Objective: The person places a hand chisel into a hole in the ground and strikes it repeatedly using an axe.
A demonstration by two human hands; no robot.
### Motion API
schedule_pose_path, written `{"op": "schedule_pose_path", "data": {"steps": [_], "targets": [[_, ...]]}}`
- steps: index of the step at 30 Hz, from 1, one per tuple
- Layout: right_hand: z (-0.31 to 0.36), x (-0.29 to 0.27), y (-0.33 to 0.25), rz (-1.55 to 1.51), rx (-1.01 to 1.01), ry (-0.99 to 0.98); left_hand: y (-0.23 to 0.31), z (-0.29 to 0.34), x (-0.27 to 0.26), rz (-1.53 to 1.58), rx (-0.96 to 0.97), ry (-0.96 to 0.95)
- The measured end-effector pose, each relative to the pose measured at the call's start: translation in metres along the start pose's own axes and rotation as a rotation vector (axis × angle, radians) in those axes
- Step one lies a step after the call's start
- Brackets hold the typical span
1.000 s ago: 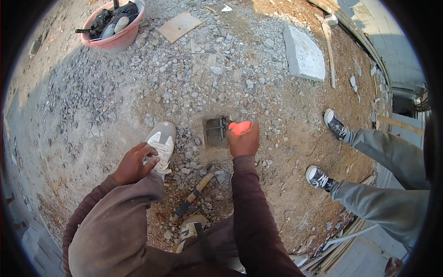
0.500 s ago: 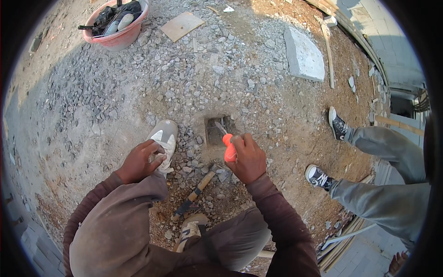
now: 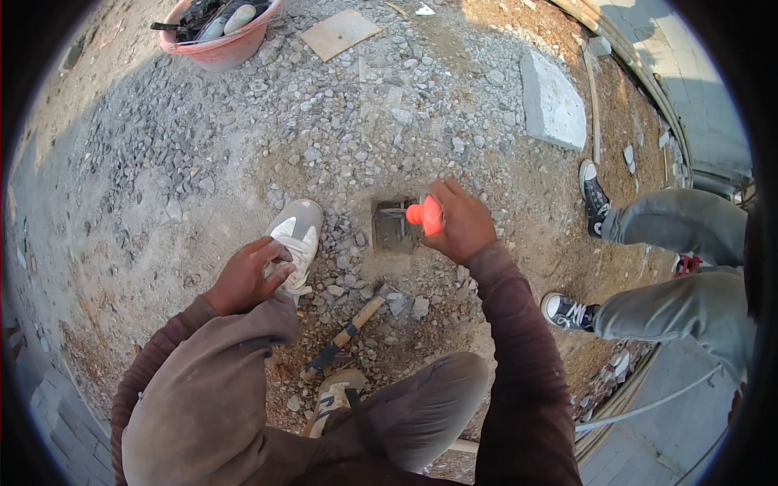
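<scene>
My right hand [image 3: 462, 220] is closed round the bright orange handle [image 3: 426, 215] of a small hand tool. Its narrow metal blade [image 3: 394, 211] points left into a square hole [image 3: 391, 240] in the gravelly ground; the tip's exact contact is hard to make out. My left hand [image 3: 250, 275] hangs loosely over my left knee, above my grey and white shoe [image 3: 298, 231], with curved fingers apart from the thumb and nothing held. Between my feet lies a hammer [image 3: 344, 336] with a wooden handle wrapped in black, its head beside loose stones near the hole.
A red bucket [image 3: 219, 57] with dark items and smooth stones stands far left. Near it lies a flat board [image 3: 340, 35]. A pale block [image 3: 553, 101] and a wooden strip [image 3: 594, 105] lie far right. Another person's sneakers [image 3: 567, 312] are planted at the right.
My right hand has moved right and slightly up, and the tool has swung from slanting to nearly level over the hole. My left hand stays at the knee. The view has shifted slightly.
</scene>
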State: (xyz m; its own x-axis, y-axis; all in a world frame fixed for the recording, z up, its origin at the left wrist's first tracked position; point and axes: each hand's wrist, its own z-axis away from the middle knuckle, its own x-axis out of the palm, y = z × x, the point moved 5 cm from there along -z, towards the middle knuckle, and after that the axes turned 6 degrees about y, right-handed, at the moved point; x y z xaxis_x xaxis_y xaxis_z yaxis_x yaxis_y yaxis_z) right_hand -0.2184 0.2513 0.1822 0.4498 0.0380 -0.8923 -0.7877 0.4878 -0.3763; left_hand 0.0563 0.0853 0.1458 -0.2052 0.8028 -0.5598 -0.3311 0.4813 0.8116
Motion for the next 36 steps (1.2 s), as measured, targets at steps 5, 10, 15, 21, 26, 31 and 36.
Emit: {"op": "schedule_pose_path", "data": {"steps": [5, 10, 15, 21, 26, 31, 36], "targets": [[0.006, 0.068, 0.020, 0.062, 0.110, 0.151, 0.001, -0.004, 0.002, 0.027, 0.009, 0.002], [-0.006, 0.044, 0.029, 0.014, 0.185, 0.031, 0.002, -0.008, 0.008, 0.032, -0.010, -0.035], [0.043, 0.004, 0.028, -0.430, 0.460, 0.340, 0.001, -0.005, 0.007, 0.033, 0.019, -0.030], [0.059, 0.053, 0.007, -0.530, 0.709, 0.389, 0.001, -0.009, 0.006, 0.005, 0.008, -0.044], [0.036, 0.079, -0.041, -0.402, 0.693, 0.373, 0.003, -0.018, 0.009, -0.004, 0.006, -0.073], [0.103, 0.121, 0.000, -0.949, 0.648, 0.238, 0.014, -0.030, 0.029, 0.010, 0.080, -0.130], [0.100, 0.118, -0.041, -1.002, 0.608, 0.432, 0.015, -0.035, 0.031, -0.021, 0.097, -0.165]]}}
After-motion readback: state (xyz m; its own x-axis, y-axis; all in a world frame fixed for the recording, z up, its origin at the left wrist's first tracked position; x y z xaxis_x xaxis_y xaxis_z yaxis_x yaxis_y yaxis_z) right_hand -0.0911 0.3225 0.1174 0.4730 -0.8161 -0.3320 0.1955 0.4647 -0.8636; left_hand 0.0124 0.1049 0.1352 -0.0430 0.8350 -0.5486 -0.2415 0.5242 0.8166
